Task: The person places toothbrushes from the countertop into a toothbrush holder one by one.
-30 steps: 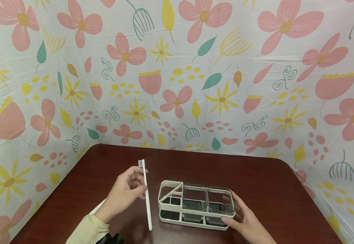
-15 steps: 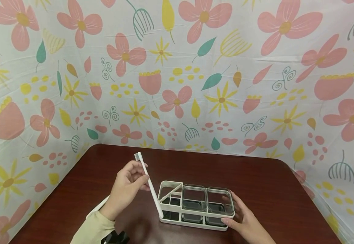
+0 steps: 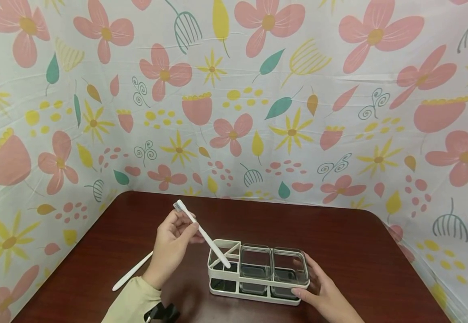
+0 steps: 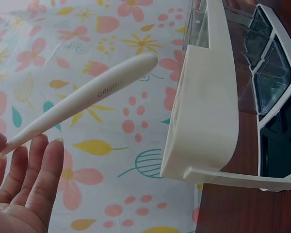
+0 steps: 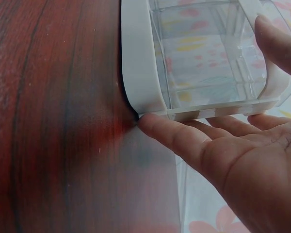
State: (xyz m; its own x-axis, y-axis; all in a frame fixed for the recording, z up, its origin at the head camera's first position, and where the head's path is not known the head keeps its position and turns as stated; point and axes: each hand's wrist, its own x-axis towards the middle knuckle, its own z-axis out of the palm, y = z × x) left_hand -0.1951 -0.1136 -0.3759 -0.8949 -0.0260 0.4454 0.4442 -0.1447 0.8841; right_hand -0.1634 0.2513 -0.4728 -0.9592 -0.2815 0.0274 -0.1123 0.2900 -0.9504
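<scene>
Left hand (image 3: 173, 242) pinches a white toothbrush (image 3: 210, 240) between thumb and fingers, bristles up, handle slanting down to the right; its butt end overlies the divided end of a cream holder (image 3: 224, 274) in the head view, though the left wrist view shows it apart from the frame. Right hand (image 3: 320, 289) grips the holder's far end, thumb at the front, fingers against the end panel. Step in hand, by my reading: lining up the handle with a slot. Next move would call for steepening the brush and lowering it, holder kept steady. Brush handle smooth, rounded, faintly lettered. Holder a matte, round-cornered frame with a diagonal divider, glossy dark base panels, two clear square-sided cups (image 3: 256, 260). Second white handle (image 3: 131, 273) lies on the reddish-brown, wood-grained surface (image 3: 339, 242), partly hidden by the left arm.
</scene>
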